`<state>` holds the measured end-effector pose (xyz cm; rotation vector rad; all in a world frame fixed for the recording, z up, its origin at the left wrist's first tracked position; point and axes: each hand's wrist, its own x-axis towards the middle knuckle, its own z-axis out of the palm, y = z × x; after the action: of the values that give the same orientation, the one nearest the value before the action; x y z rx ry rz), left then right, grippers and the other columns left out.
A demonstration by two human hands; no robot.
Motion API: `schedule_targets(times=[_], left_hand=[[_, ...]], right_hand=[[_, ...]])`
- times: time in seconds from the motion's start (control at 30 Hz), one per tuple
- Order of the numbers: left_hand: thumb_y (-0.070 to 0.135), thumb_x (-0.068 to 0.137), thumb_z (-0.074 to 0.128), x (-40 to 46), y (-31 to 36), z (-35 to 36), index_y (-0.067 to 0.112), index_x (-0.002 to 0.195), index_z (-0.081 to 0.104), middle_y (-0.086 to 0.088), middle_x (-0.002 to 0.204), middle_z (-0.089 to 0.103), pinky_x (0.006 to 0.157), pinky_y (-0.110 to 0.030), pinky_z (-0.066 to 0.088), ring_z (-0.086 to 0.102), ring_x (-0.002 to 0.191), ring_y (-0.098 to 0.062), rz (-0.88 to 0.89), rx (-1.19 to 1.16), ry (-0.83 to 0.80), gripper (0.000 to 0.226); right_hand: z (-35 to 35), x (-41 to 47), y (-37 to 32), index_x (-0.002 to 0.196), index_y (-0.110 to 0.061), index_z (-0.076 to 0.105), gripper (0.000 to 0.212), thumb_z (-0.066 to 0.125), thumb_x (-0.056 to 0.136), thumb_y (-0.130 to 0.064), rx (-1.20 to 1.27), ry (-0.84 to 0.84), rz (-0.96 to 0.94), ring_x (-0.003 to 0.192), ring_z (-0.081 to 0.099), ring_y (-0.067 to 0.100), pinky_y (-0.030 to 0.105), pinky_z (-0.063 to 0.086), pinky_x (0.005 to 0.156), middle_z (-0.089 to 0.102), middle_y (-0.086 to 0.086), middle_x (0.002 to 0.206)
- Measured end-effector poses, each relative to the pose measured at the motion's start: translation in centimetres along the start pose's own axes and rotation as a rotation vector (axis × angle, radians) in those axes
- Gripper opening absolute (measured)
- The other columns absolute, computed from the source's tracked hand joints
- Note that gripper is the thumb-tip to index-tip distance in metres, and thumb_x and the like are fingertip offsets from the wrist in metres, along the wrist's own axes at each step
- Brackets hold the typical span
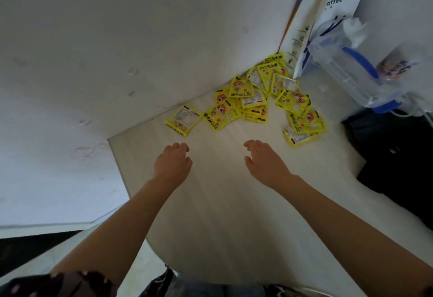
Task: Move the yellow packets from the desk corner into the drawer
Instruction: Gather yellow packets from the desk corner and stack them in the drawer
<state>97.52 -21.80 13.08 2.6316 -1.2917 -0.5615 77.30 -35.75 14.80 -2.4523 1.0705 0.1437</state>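
Note:
Several yellow packets [248, 96] with orange cartoon prints lie scattered in the far corner of the pale wooden desk [218, 203], against the white wall. One packet [184, 120] lies apart at the left end, another group [303, 121] at the right. My left hand [172, 164] hovers over the desk just short of the left packet, fingers loosely curled, holding nothing. My right hand [263, 161] reaches forward palm down, fingers apart, empty, below the middle of the pile. No drawer is in view.
A white paper coffee bag [328, 11] stands at the back right beside a clear plastic jug with a blue handle [351, 72]. A black object [396, 156] lies along the desk's right side. The desk's left edge drops off by the wall.

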Motion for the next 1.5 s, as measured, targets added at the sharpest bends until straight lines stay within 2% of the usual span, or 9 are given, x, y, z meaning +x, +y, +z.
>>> schedule_targets(times=[0.33, 0.43, 0.6, 0.7, 0.8, 0.93, 1.23, 1.4, 1.5], left_hand=[[0.024, 0.093, 0.047, 9.9, -0.3, -2.2, 0.008, 0.120, 0.055, -0.011, 0.125, 0.054, 0.089, -0.043, 0.045, 0.046, 0.119, -0.030, -0.085, 0.028, -0.014, 0.033], [0.022, 0.091, 0.049, 11.9, -0.1, -1.6, 0.004, 0.127, 0.049, -0.015, 0.132, 0.051, 0.096, -0.044, 0.041, 0.041, 0.126, -0.032, -0.125, -0.017, -0.026, 0.040], [0.030, 0.090, 0.056, 13.9, -0.6, -0.1, 0.003, 0.142, 0.034, -0.015, 0.151, 0.034, 0.111, -0.043, 0.031, 0.024, 0.142, -0.032, -0.153, -0.043, -0.043, 0.063], [0.031, 0.088, 0.058, 14.5, -0.5, 0.5, 0.006, 0.144, 0.033, -0.013, 0.150, 0.036, 0.109, -0.043, 0.033, 0.029, 0.139, -0.032, -0.182, -0.041, -0.026, 0.066], [0.032, 0.086, 0.062, 14.6, -0.7, 0.6, 0.008, 0.143, 0.035, -0.012, 0.147, 0.040, 0.105, -0.042, 0.035, 0.037, 0.132, -0.034, -0.198, -0.015, -0.024, 0.068], [0.033, 0.080, 0.071, 14.5, -1.1, 0.4, 0.011, 0.141, 0.036, -0.012, 0.143, 0.043, 0.100, -0.044, 0.038, 0.039, 0.126, -0.036, -0.222, -0.009, -0.035, 0.074], [0.030, 0.081, 0.068, 13.1, -0.8, 0.5, 0.019, 0.141, 0.039, -0.009, 0.132, 0.047, 0.102, -0.045, 0.033, 0.044, 0.123, -0.031, -0.206, 0.025, -0.043, 0.067], [0.029, 0.079, 0.069, 12.3, -0.4, 0.5, 0.016, 0.127, 0.046, -0.007, 0.118, 0.050, 0.085, -0.041, 0.045, 0.057, 0.107, -0.034, -0.164, -0.078, -0.110, 0.055], [0.029, 0.076, 0.074, 12.2, 0.2, 0.5, 0.016, 0.119, 0.047, -0.005, 0.113, 0.055, 0.078, -0.037, 0.043, 0.058, 0.103, -0.032, -0.165, -0.094, -0.136, 0.052]], right_hand=[[-1.9, 9.8, -1.1, 0.137, -0.009, 0.040, 0.043, 0.047, 0.096, -0.020, -0.150, -0.048, -0.073, 0.124, 0.043, 0.030, 0.039, 0.041, 0.100, 0.047, 0.011, 0.133], [-2.2, 12.6, -1.4, 0.137, -0.007, 0.039, 0.043, 0.047, 0.096, -0.019, -0.201, -0.076, -0.115, 0.122, 0.044, 0.031, 0.037, 0.037, 0.102, 0.047, 0.012, 0.132], [-2.1, 16.9, -1.6, 0.137, -0.007, 0.038, 0.046, 0.049, 0.093, -0.016, -0.237, -0.130, -0.182, 0.124, 0.043, 0.033, 0.041, 0.042, 0.102, 0.046, 0.013, 0.133], [-1.6, 18.7, -1.5, 0.142, -0.008, 0.032, 0.054, 0.050, 0.093, -0.017, -0.288, -0.147, -0.242, 0.134, 0.034, 0.033, 0.041, 0.037, 0.109, 0.039, 0.012, 0.145], [-1.1, 19.7, -1.5, 0.149, -0.012, 0.021, 0.065, 0.052, 0.094, -0.026, -0.321, -0.186, -0.289, 0.146, 0.013, 0.032, 0.044, 0.025, 0.116, 0.023, 0.008, 0.156], [0.0, 20.4, -1.0, 0.152, -0.017, 0.011, 0.066, 0.048, 0.098, -0.025, -0.381, -0.213, -0.304, 0.148, 0.000, 0.032, 0.047, 0.014, 0.118, 0.015, 0.003, 0.160], [1.2, 17.4, -0.3, 0.131, -0.018, 0.050, 0.051, 0.063, 0.082, -0.008, -0.413, -0.051, -0.301, 0.132, 0.036, 0.039, 0.055, 0.025, 0.108, 0.047, 0.012, 0.134], [1.5, 15.0, 0.8, 0.093, -0.019, 0.065, 0.042, 0.084, 0.056, -0.013, -0.430, -0.015, -0.302, 0.094, 0.060, 0.032, 0.053, 0.047, 0.084, 0.060, 0.006, 0.096], [1.2, 13.8, 1.7, 0.092, -0.017, 0.063, 0.031, 0.081, 0.067, -0.024, -0.336, 0.011, -0.318, 0.084, 0.064, 0.029, 0.047, 0.050, 0.075, 0.062, 0.004, 0.093]])
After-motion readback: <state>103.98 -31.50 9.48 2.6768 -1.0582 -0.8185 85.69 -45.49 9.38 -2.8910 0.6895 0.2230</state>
